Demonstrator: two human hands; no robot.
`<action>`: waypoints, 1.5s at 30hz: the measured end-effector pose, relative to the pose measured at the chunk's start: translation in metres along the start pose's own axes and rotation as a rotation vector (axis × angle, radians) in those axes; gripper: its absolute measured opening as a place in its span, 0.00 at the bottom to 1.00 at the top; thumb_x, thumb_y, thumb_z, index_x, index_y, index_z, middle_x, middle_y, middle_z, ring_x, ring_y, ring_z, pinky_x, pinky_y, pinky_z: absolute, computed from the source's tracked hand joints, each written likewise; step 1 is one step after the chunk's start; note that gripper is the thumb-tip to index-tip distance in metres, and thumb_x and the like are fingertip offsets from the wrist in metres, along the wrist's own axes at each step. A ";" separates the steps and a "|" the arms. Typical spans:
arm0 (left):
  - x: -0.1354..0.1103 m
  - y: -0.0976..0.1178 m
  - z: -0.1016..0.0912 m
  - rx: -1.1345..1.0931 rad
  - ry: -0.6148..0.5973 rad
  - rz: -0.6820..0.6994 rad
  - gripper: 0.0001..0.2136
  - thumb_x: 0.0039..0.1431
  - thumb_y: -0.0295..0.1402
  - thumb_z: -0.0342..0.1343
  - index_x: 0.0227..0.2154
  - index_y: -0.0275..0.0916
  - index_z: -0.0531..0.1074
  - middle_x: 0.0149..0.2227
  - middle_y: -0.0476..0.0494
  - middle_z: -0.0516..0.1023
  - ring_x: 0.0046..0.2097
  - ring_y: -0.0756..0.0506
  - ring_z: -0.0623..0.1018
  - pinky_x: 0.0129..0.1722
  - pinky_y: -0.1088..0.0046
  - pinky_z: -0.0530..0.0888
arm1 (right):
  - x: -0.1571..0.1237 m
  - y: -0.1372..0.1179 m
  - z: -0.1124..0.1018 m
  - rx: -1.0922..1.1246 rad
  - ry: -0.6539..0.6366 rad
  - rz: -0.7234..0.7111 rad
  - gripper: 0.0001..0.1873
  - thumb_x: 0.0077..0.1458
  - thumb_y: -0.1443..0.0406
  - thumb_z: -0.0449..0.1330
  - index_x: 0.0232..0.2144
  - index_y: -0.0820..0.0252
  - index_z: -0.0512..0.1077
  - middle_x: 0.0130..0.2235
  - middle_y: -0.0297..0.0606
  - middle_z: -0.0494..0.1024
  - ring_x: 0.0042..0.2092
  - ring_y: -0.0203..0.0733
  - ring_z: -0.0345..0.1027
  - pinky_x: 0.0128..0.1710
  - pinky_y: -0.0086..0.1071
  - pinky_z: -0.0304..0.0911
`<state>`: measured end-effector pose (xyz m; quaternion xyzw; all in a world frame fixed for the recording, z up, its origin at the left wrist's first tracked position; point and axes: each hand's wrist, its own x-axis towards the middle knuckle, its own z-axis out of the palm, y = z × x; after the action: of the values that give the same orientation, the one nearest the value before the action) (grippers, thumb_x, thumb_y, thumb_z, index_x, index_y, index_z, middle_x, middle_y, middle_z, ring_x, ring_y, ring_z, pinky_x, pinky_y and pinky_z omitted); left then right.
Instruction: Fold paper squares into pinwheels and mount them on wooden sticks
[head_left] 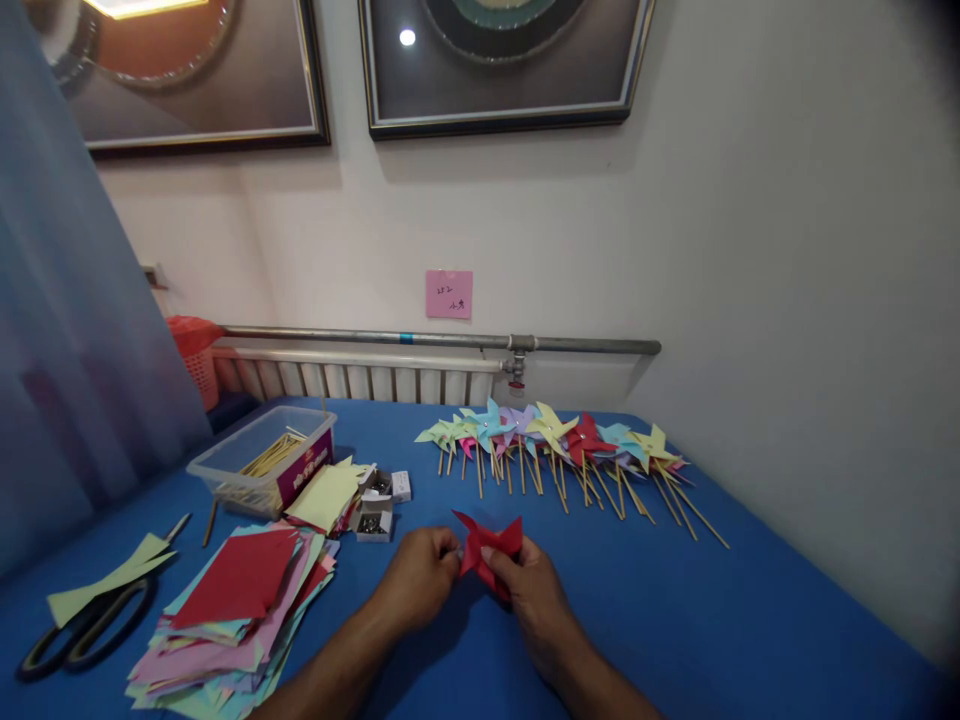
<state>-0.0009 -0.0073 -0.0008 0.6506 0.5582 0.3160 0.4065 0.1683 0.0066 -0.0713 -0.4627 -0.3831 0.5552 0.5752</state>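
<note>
Over the blue table, my right hand (536, 590) grips a red paper pinwheel (495, 548), its thumb pressed on the folded middle. My left hand (421, 578) is closed at the pinwheel's left side, fingertips pinched together; what they hold, if anything, is too small to make out. No stick shows on this pinwheel. Just beyond my left hand are small white boxes (375, 530) of metal pins. A stack of coloured paper sheets (225, 620) with a red one on top lies left of my left forearm.
Finished pinwheels on sticks (555, 435) lie in a row at the back right. A clear plastic tub (262, 490) holds thin wooden sticks. Black-handled scissors (105, 620) lie at the left under pale green paper (112, 575). Yellow sheets (328, 495) lie beside the tub.
</note>
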 end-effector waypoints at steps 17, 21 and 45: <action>0.000 -0.002 0.001 -0.005 -0.009 0.004 0.11 0.57 0.21 0.50 0.22 0.41 0.65 0.22 0.56 0.63 0.27 0.51 0.61 0.28 0.73 0.57 | -0.003 -0.009 0.003 -0.010 0.001 0.006 0.21 0.36 0.53 0.77 0.31 0.58 0.81 0.29 0.38 0.84 0.31 0.46 0.75 0.33 0.35 0.68; 0.000 -0.001 0.001 -0.012 -0.015 0.008 0.10 0.57 0.22 0.50 0.22 0.40 0.66 0.22 0.56 0.63 0.27 0.50 0.62 0.29 0.73 0.57 | 0.002 0.000 0.001 -0.023 0.011 0.016 0.22 0.37 0.52 0.76 0.33 0.58 0.81 0.31 0.39 0.85 0.32 0.46 0.75 0.34 0.36 0.68; 0.001 -0.003 0.000 0.023 0.000 0.020 0.09 0.57 0.24 0.51 0.22 0.40 0.66 0.22 0.55 0.64 0.27 0.50 0.63 0.29 0.72 0.57 | 0.000 -0.002 0.001 0.012 -0.001 0.020 0.23 0.37 0.53 0.77 0.34 0.60 0.81 0.32 0.39 0.86 0.32 0.46 0.77 0.35 0.35 0.69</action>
<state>-0.0017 -0.0060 -0.0036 0.6608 0.5554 0.3133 0.3959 0.1677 0.0064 -0.0695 -0.4628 -0.3753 0.5635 0.5723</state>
